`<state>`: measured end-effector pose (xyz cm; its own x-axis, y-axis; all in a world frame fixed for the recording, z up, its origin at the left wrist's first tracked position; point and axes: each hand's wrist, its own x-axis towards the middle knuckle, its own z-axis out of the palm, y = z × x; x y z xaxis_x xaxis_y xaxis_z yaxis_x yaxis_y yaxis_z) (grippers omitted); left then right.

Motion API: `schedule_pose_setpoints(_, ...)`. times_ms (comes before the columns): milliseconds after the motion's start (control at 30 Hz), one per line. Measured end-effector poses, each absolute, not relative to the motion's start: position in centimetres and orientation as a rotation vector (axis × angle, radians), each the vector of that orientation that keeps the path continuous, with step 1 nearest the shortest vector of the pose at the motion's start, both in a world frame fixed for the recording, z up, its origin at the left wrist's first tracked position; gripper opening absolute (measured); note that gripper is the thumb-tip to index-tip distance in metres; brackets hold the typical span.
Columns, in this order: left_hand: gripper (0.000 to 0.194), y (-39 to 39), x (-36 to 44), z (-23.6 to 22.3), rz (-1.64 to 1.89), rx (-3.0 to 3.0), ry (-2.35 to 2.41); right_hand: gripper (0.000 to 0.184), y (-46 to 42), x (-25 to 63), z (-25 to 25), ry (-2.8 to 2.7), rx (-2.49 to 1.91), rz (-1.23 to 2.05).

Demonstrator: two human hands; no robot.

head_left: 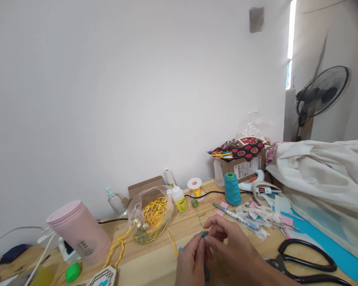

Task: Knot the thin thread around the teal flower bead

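Note:
My left hand point(190, 260) is closed, thumb and forefinger pinching a small teal piece point(203, 235) whose exact kind I cannot make out. My right hand point(231, 242) meets it there, its fingertips pressed together at the same piece. More teal shows lower down between the hands, mostly hidden. A thin green thread runs from the fingers up to a small green ball of thread point(194, 203) on the wooden table point(149, 262). Just left of my left hand lies a yellow cord point(173, 242) with a bit of blue at its end.
Black-handled scissors point(307, 260) lie at the right, near a pen point(235, 216) and paper scraps point(259, 214). Behind stand a teal thread cone point(232, 190), a glue bottle point(179, 200) and a yellow thread spool point(197, 191). Leftward are a plastic bag of yellow cord point(155, 212) and a pink canister point(80, 232).

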<state>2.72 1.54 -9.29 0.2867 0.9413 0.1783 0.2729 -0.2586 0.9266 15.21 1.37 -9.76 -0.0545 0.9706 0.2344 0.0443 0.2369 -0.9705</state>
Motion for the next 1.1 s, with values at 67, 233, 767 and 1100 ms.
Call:
schedule_pose_setpoints(67, 0.033, 1.5, 2.7, -9.3, 1.005, 1.761, 1.103, 0.016, 1.5, 15.3, -9.8, -1.361, -1.064, 1.068)
schedule_pose_setpoints(233, 0.036, 1.4, 2.7, -9.2, 0.969, 1.828, 1.115, 0.017, 1.6, 15.3, -9.3, -1.245, -1.077, 1.154)
schedule_pose_setpoints(767, 0.036, 1.7, 2.4, -9.2, 0.925, 1.825, 1.131, 0.035, 1.8, 15.8, -8.3, -1.176, -0.964, 1.265)
schedule_pose_setpoints(1100, 0.037, 1.8, 2.2, -8.9, 1.057, 1.625, 1.1, 0.042, 2.0, 15.9, -8.2, -1.199, -0.928, 1.309)
